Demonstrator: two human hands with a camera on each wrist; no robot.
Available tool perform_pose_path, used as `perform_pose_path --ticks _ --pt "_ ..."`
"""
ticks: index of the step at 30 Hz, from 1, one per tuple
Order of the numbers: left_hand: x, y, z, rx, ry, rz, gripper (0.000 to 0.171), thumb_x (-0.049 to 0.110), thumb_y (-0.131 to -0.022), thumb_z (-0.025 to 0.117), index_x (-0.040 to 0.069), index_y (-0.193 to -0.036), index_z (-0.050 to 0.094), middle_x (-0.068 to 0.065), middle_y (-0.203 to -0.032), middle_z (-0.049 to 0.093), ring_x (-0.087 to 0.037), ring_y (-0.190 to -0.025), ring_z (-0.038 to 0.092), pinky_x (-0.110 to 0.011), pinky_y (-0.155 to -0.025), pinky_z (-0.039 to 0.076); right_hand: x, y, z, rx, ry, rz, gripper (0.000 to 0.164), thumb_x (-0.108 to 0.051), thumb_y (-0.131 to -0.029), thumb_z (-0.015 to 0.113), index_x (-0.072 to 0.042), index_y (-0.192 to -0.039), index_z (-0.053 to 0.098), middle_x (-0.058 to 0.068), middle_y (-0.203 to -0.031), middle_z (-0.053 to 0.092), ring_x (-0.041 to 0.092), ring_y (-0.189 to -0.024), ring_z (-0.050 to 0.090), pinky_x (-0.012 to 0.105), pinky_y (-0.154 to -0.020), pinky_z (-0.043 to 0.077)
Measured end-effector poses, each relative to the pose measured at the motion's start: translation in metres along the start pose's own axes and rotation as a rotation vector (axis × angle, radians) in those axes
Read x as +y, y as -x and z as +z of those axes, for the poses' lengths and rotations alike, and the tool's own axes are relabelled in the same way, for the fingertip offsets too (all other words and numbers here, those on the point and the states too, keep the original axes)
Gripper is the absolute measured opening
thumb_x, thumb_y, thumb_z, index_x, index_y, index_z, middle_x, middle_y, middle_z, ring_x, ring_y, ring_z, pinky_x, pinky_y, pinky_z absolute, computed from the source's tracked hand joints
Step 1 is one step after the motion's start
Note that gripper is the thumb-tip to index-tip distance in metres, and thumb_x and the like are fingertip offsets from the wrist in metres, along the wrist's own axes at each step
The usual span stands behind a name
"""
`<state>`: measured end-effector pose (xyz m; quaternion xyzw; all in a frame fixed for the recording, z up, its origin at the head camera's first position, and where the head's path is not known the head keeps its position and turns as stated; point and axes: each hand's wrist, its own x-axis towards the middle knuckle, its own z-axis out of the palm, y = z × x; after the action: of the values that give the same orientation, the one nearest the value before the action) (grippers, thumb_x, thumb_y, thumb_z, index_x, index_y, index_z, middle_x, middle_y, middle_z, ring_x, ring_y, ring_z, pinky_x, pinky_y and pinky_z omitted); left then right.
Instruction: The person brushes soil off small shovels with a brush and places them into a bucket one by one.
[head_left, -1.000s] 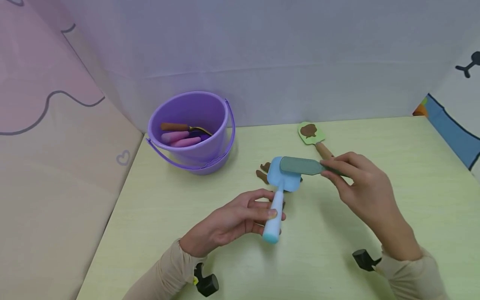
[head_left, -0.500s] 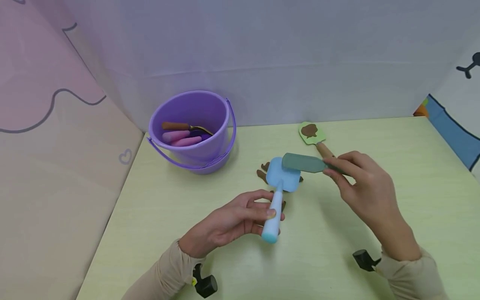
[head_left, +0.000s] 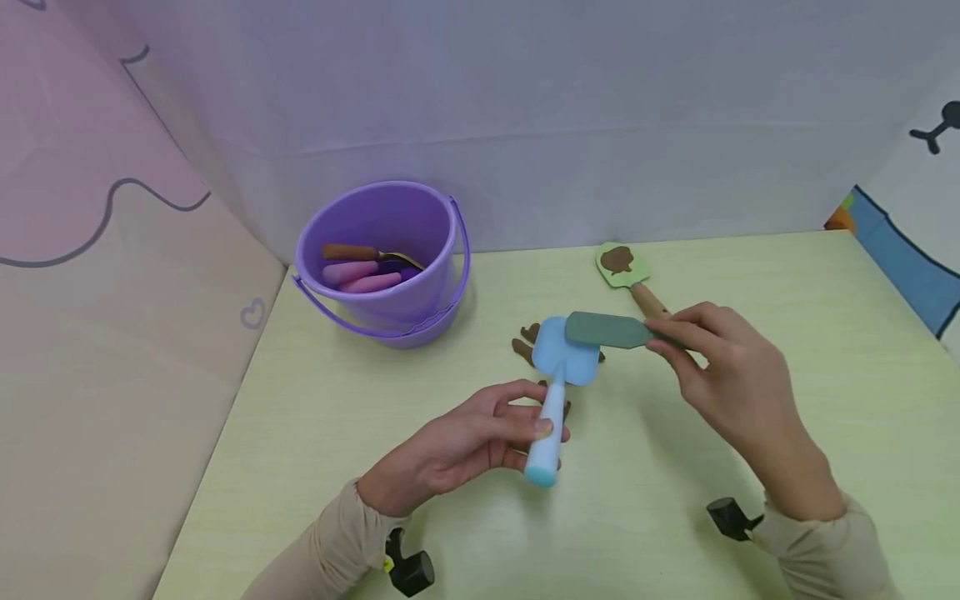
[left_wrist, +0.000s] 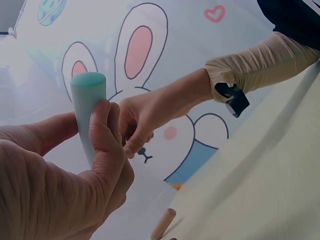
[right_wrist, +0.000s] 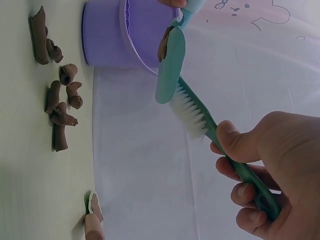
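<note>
My left hand (head_left: 480, 433) holds a small light-blue shovel (head_left: 553, 417) by its pale handle, thumb across it, with the blade pointing away. In the left wrist view, the handle's teal end (left_wrist: 89, 82) sticks up past the fingers. My right hand (head_left: 731, 367) grips a green brush (head_left: 607, 330) whose flat back overlaps the blade from the right. White bristles (right_wrist: 189, 115) show close to the blade (right_wrist: 171, 70) in the right wrist view. A brown clay-like lump (right_wrist: 164, 44) clings to the blade's lower side. Several brown pieces (right_wrist: 59, 116) lie on the table below.
A purple bucket (head_left: 408, 312) stands at the back left, with a wooden-handled tool (head_left: 351, 252) and pink handles (head_left: 371, 283) inside. Behind the brush lies a light-green shovel (head_left: 637, 265) bearing a brown lump. A cloth wall (head_left: 570, 183) borders the table's back.
The brush tip has shifted slightly to the right over the blade, rising a little and coming back down. Both hands stay nearly in place, and nothing was let go.
</note>
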<state>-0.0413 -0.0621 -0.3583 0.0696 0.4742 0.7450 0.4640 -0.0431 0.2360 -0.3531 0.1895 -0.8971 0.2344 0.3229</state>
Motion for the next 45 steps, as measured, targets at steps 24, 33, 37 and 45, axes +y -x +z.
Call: perform_pose_path --ticks 24,33,37,45 --pt "0.0024 0.0039 0.0002 -0.015 0.019 -0.01 0.048 0.004 -0.1 0.06 -0.003 -0.145 0.043 -0.007 -0.109 0.073 -0.016 -0.088 0.075 -0.029 -0.082 0.064 0.0005 0.0012 0.0016 0.011 0.069 0.023 0.038 -0.003 -0.069 0.094 -0.006 -0.105 0.082 0.007 -0.094 0.071 0.022 -0.082 0.064 0.024 -0.064 0.043" --pt "0.0037 0.0049 -0.0009 -0.033 0.033 -0.025 0.054 0.005 -0.101 0.059 -0.005 -0.15 0.038 -0.009 -0.112 0.072 -0.018 -0.09 0.075 -0.031 -0.084 0.064 -0.0002 0.0033 0.0011 -0.042 -0.139 0.049 0.03 -0.006 -0.08 0.088 -0.009 -0.109 0.081 0.002 -0.096 0.073 -0.001 -0.084 0.06 0.009 -0.063 0.044" --pt "0.0036 0.0053 0.0 -0.03 0.035 -0.023 0.05 0.005 -0.101 0.059 -0.003 -0.147 0.042 -0.009 -0.112 0.072 -0.018 -0.09 0.075 -0.031 -0.084 0.064 -0.0006 0.003 -0.001 -0.09 -0.133 0.045 0.027 -0.009 -0.081 0.088 -0.009 -0.107 0.082 0.0 -0.096 0.074 0.003 -0.081 0.062 0.01 -0.062 0.042" --pt "0.0022 0.0057 0.0012 -0.025 0.031 -0.022 0.044 0.004 -0.101 0.059 -0.002 -0.142 0.045 -0.009 -0.11 0.073 -0.017 -0.088 0.076 -0.029 -0.083 0.064 -0.001 0.0012 -0.0044 -0.083 0.004 0.027 0.038 0.0 -0.069 0.093 -0.007 -0.104 0.082 0.003 -0.092 0.072 0.014 -0.076 0.058 0.017 -0.06 0.04"
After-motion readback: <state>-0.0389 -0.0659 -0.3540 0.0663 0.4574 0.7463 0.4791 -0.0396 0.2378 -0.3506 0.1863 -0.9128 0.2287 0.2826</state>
